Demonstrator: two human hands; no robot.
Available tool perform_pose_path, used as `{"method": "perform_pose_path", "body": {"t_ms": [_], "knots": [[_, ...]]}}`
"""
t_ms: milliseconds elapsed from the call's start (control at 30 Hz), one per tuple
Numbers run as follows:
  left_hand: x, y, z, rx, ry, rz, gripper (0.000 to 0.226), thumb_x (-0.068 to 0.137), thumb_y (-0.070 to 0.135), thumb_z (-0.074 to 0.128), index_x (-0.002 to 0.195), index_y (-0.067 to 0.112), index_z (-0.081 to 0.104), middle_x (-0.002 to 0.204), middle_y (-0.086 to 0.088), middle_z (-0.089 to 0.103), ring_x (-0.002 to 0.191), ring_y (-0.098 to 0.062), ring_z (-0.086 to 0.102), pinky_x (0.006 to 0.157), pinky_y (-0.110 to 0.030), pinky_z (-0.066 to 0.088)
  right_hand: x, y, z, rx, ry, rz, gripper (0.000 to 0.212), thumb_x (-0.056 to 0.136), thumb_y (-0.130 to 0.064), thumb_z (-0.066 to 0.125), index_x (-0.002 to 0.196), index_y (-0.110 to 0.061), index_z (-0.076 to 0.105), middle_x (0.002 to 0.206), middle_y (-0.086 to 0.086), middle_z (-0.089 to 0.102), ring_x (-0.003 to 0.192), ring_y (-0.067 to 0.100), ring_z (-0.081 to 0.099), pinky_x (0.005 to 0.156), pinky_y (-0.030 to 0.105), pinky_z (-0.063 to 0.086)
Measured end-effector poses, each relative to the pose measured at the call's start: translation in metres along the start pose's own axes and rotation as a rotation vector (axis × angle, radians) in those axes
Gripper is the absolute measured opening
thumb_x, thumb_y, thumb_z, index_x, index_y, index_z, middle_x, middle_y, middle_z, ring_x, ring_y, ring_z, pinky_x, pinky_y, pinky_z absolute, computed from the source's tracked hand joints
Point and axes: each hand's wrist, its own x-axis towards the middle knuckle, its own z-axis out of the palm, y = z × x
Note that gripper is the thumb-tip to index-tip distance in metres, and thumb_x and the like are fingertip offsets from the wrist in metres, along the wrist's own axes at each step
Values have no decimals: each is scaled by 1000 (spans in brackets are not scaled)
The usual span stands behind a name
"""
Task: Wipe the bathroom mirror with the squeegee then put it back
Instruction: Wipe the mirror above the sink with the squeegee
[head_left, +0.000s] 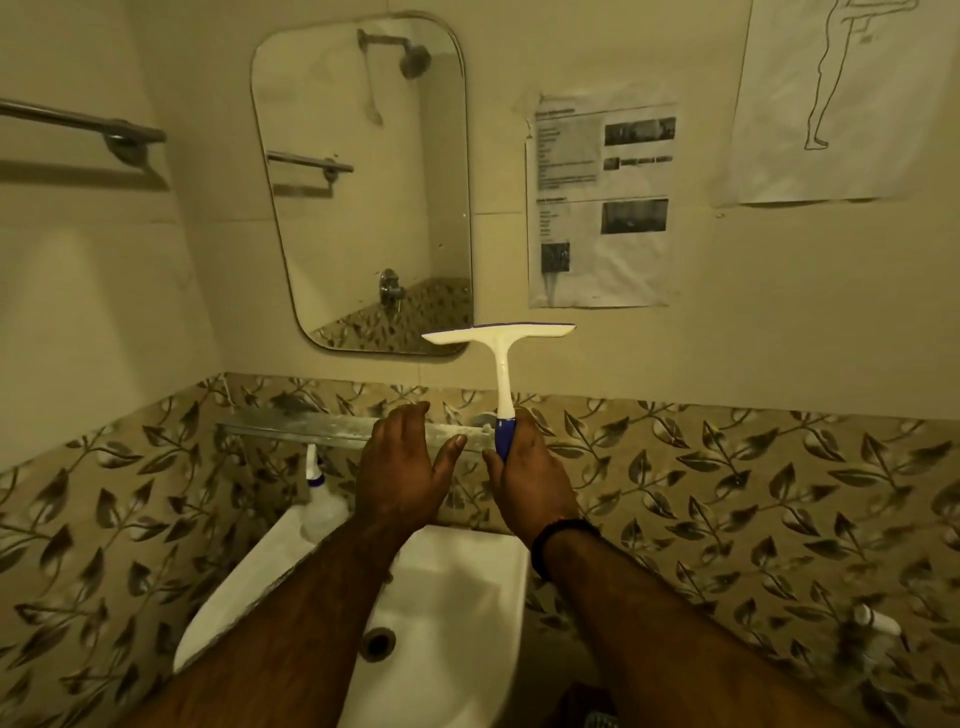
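Both our hands are raised over the sink (467, 566), which serves as our landmark. Our right hand (530, 478) grips the blue handle of the squeegee (501, 358), fingers curled round it, and holds the tool upright above the sink's back edge. Its white blade bar lies level at the top, just beside the lower right corner of the mirror (363, 182); we cannot tell whether the blade touches the glass. Our left hand (402, 467) hangs just beside the right one, holding nothing, with relaxed fingers spread toward the narrow shelf (291, 423) that runs along the wall above the sink. A dark band circles our right wrist. On the sink's back left corner stands a spray bottle (319, 499). High above the sink to the right, two printed sheets (602, 208) are stuck to the wall; to the left runs a towel bar (78, 122).
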Motion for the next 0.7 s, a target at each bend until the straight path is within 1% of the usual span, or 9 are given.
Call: {"method": "perform_pose_path", "body": {"t_ms": [133,200,300,367,433,500,567,700], "knots": [[17,-7,-1,41,31,-28,74,89,64,42,146,18,34,153,-10,34,138,-28,34,110,-47,36,19,-6,4,19,-5,-39,48,95,-36,51,137,-20,32,124,6,56,96,27,63,81,46,55],[26,-10,-1,51,45,-55,79,88,68,37,148,19,30,158,-9,26,142,-28,28,112,-49,32,30,-9,6,26,-2,-57,49,95,-35,51,137,-19,31,124,7,57,97,27,62,82,44,55],[42,-15,2,65,66,-76,84,85,72,31,149,19,26,160,-8,19,143,-30,25,114,-51,30,49,-13,10,1,5,-108,54,95,-35,52,140,-18,28,127,8,54,98,29,61,80,40,54],[54,-19,5,88,82,-86,82,86,71,36,149,19,24,160,-9,18,143,-30,24,114,-51,29,62,-17,13,3,-3,-138,55,95,-35,51,141,-18,26,128,8,54,96,30,62,79,41,55],[66,-22,8,111,103,-87,80,87,68,39,148,18,26,158,-11,23,142,-30,28,111,-51,32,77,-19,16,0,-12,-168,55,96,-36,50,141,-18,26,127,9,54,93,31,63,77,42,55],[77,-23,11,141,116,-90,81,87,68,39,147,15,29,156,-13,28,140,-31,31,110,-51,33,91,-20,18,0,-9,-197,55,95,-37,51,141,-18,27,127,9,55,91,33,63,74,40,54],[88,-25,16,162,120,-114,81,88,68,38,148,14,28,157,-13,26,142,-31,28,111,-50,32,106,-19,21,11,-9,-227,55,95,-38,52,140,-19,27,126,9,56,92,34,63,72,38,51],[107,-28,25,187,158,-141,81,89,67,38,149,15,24,159,-11,22,143,-29,26,112,-50,30,131,-18,25,16,-18,-282,53,95,-38,52,138,-18,30,128,9,55,96,35,62,76,40,51]]}}
